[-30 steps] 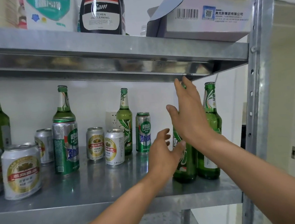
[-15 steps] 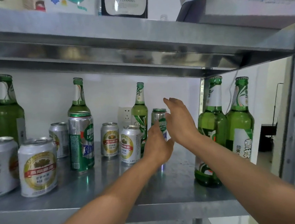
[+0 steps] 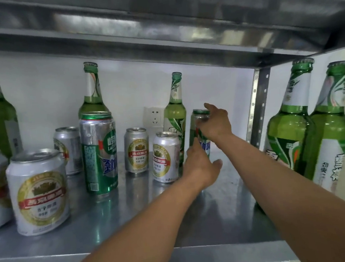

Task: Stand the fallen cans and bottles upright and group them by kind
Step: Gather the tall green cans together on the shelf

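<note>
The shelf is made of smooth sheet metal, glossy enough that the cans are mirrored in it. A duller, mottled sheen is shown by the upper shelf. The bottles are formed of glossy green glass and wrapped in paper labels. The short cans are finished in satin silver metal, the rear tall green can in shiny lacquer. The wall is painted matt white.

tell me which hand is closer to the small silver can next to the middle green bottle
Left. The left hand sits just right of the small silver can, almost touching it; the right hand is farther back, gripping the top of the tall green can.
</note>
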